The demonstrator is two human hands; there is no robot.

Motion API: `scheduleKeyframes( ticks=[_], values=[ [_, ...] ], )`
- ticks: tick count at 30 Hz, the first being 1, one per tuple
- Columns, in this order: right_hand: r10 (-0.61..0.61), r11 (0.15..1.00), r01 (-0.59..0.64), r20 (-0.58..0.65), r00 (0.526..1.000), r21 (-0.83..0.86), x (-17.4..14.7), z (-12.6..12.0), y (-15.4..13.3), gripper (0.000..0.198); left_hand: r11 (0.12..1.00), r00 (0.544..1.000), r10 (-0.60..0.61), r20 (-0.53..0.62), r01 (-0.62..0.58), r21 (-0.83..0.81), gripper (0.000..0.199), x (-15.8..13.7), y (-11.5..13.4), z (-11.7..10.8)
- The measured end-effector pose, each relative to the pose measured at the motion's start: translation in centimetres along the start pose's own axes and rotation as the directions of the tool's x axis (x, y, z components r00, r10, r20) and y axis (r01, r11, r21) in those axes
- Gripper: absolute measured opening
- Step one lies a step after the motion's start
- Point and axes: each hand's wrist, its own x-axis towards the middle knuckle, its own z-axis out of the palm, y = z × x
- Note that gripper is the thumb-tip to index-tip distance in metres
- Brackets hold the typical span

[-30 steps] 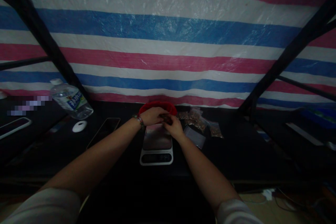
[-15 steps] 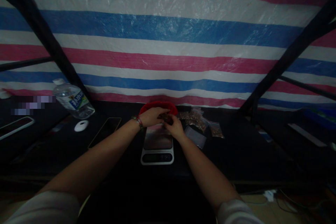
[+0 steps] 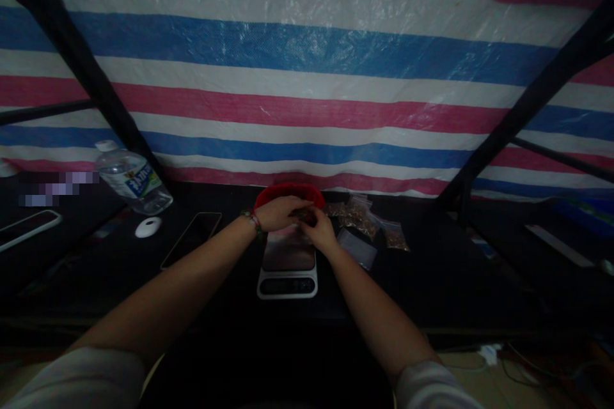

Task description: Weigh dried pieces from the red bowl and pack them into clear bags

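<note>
My left hand (image 3: 278,213) and my right hand (image 3: 320,230) meet over the far end of a white kitchen scale (image 3: 289,257). Between them is something small and dark brown, possibly in a little plastic bag; the dim light hides what it is. Both hands have their fingers curled in around it. A red basin (image 3: 291,190) stands just behind the hands, its contents mostly covered by them. To the right of my right hand lie several small zip bags (image 3: 357,217) of brown bits, with a flat clear bag (image 3: 357,248) in front of them.
A phone (image 3: 192,239) lies left of the scale. Farther left are a white computer mouse (image 3: 148,227), a water bottle (image 3: 133,180) and another phone (image 3: 29,230). Black metal posts (image 3: 508,121) slope up on both sides, before a striped plastic sheet (image 3: 307,96).
The hands stay over the scale, with only slight finger movement around the brown thing. The whole view has shifted by a very small amount.
</note>
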Motion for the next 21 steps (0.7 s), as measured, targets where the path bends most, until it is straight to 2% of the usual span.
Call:
scheduleKeyframes(
  ticks=[8, 13, 17, 21],
  values=[
    [0.007, 1.000, -0.007, 0.011, 1.000, 0.001, -0.1, 0.2, 0.3, 0.038, 0.999, 0.999, 0.009, -0.046, -0.010, -0.035, 0.054, -0.2, -1.2, 0.6],
    [-0.010, 0.999, 0.011, 0.019, 1.000, -0.031, 0.0, -0.1, -0.4, 0.041, 0.994, 0.993, 0.015, -0.114, -0.027, -0.109, 0.057, -0.7, -2.4, 1.1],
    [-0.016, 1.000, 0.016, 0.023, 1.000, -0.026, 0.0, -0.1, -0.4, 0.039, 0.971, 0.984, -0.079, -0.157, 0.041, -0.235, 0.055, -1.3, -2.7, 1.6],
    [-0.022, 1.000, 0.022, 0.032, 0.999, -0.010, 0.0, 0.2, 0.2, 0.041, 0.886, 0.973, -0.193, -0.123, 0.119, -0.449, 0.054, -1.9, -2.8, 2.1]
  ],
)
